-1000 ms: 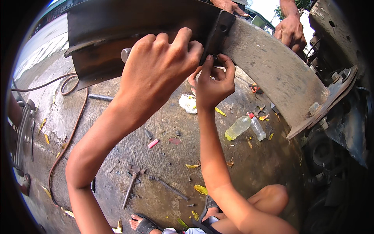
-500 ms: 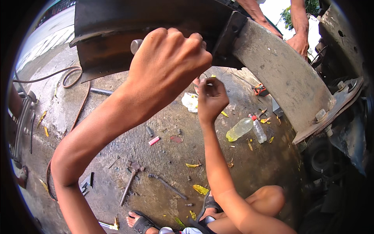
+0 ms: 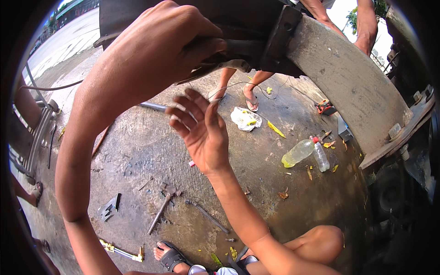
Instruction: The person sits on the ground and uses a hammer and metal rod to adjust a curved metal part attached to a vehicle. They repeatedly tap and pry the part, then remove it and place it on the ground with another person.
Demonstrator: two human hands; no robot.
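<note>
My left hand is up against the dark metal beam, its fingers curled inward at the beam's lower side. What those fingers grip is hidden behind the hand. Below it my right hand is raised, palm showing, fingers spread and thumb apart. A thin wire loops past the thumb tip of this hand; I cannot tell whether it touches. To the right, a curved grey metal bracket runs down from the beam to a bolted plate.
Another person's hand rests behind the bracket; sandalled feet stand beyond. On the concrete lie a hammer, a metal bar, plastic bottles, a white plastic bag, a red-and-black tool and a torch-like tool.
My left hand has shifted left and up along the beam. My right hand has moved left and lower, its curled fingers spreading out. The other person's feet have come into view.
</note>
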